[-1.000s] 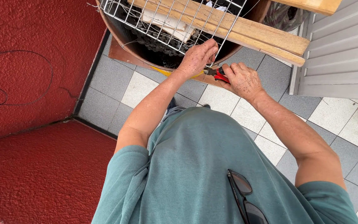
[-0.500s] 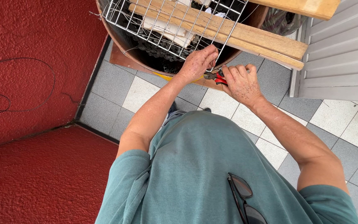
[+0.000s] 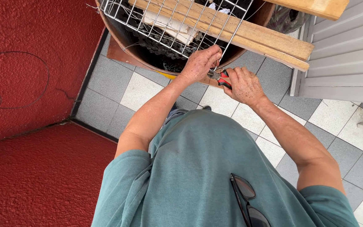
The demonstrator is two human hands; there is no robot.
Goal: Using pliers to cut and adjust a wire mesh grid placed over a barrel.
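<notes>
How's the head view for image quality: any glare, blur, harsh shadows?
Head view: even, soft daylight, no hard shadows; both hands, left hand and right hand, are sharp, as are the wire grill and red-handled pliers; slight wide-angle stretch at the edges; no glare.

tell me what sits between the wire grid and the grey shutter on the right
In the head view, wooden planks lie across the drum's rim, between the wire grid and the shutter.
</notes>
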